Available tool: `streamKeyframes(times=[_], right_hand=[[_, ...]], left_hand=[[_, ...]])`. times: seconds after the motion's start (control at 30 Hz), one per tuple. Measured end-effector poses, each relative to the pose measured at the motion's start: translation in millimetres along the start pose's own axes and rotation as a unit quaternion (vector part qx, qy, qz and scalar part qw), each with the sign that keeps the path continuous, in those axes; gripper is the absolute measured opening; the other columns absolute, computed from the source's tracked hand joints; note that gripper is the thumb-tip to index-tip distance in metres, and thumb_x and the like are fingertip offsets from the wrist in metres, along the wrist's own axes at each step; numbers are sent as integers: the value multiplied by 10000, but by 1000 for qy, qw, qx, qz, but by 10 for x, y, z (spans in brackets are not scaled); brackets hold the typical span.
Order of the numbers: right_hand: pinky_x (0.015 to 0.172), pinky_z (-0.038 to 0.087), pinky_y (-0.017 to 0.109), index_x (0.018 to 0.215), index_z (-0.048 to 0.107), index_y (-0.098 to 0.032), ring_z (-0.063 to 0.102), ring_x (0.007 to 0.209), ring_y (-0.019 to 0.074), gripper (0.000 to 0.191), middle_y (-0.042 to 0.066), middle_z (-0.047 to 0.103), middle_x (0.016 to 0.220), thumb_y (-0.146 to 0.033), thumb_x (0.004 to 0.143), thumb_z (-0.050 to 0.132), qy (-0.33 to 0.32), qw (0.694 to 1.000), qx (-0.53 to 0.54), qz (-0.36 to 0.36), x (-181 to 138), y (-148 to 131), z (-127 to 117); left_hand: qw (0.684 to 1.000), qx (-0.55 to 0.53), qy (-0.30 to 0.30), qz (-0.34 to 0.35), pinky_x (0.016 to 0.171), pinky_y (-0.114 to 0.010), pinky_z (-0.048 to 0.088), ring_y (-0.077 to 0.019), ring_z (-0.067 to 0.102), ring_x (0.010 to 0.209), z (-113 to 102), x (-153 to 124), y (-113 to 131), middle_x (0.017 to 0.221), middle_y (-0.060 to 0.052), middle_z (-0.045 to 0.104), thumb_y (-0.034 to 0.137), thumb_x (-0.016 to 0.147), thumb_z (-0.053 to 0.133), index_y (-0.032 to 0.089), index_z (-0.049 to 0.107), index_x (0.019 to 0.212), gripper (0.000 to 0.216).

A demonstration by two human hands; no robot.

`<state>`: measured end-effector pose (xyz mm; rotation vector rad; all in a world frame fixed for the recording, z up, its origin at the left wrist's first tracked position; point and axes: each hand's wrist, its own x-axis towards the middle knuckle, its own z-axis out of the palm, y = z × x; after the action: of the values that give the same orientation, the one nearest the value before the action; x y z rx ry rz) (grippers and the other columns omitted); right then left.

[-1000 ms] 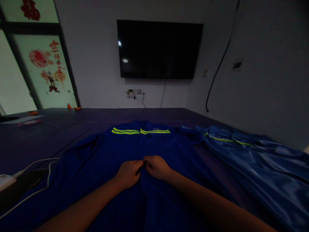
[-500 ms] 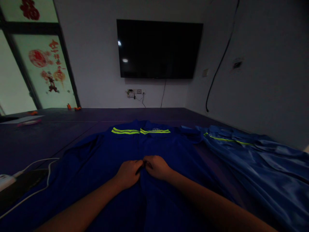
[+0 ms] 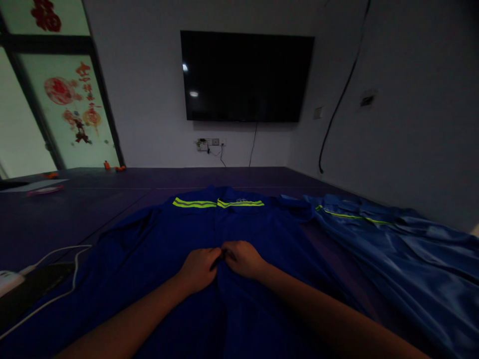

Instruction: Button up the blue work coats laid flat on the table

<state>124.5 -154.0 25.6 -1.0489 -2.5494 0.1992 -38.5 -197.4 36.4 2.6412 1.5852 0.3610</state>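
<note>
A dark blue work jacket [image 3: 187, 227] with yellow-green reflective strips across the chest lies spread out in front of me, collar at the far end. My left hand [image 3: 201, 269] and my right hand [image 3: 244, 258] meet at its front opening, below the chest strips. Both hands are closed, with fingertips pinching the front edges of the cloth. Whatever lies between the fingertips, such as a fastener, is hidden. The jacket's front edge runs down below my hands, and its lower part is dark.
At right lies another blue garment [image 3: 377, 239] with a yellow-green strip. A black phone-like object [image 3: 41, 281], a white plug [image 3: 9, 281] and a white cable [image 3: 76, 264] are at left. Small orange objects [image 3: 119, 168] sit near the door. A television [image 3: 247, 75] hangs on the wall.
</note>
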Motion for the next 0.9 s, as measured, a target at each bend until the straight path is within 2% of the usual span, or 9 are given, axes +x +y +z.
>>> streamKeyframes(times=[0.7, 0.9], right_hand=[[595, 345, 205, 801, 616, -178, 584, 704, 134, 207, 25, 658, 783, -105, 693, 456, 3, 1000, 16, -3, 16, 37, 24], [579, 340, 202, 792, 609, -178, 581, 688, 130, 206, 23, 654, 767, -102, 687, 448, 6, 1000, 18, -3, 13, 36, 26]], left_hand=[[1000, 2, -4, 3, 624, -244, 379, -165, 572, 733, 31, 8, -23, 772, -12, 617, 165, 763, 418, 205, 501, 781, 94], [1000, -13, 1, 6, 602, -242, 367, -161, 571, 712, 42, 15, -35, 756, -9, 614, 182, 778, 415, 199, 502, 764, 90]])
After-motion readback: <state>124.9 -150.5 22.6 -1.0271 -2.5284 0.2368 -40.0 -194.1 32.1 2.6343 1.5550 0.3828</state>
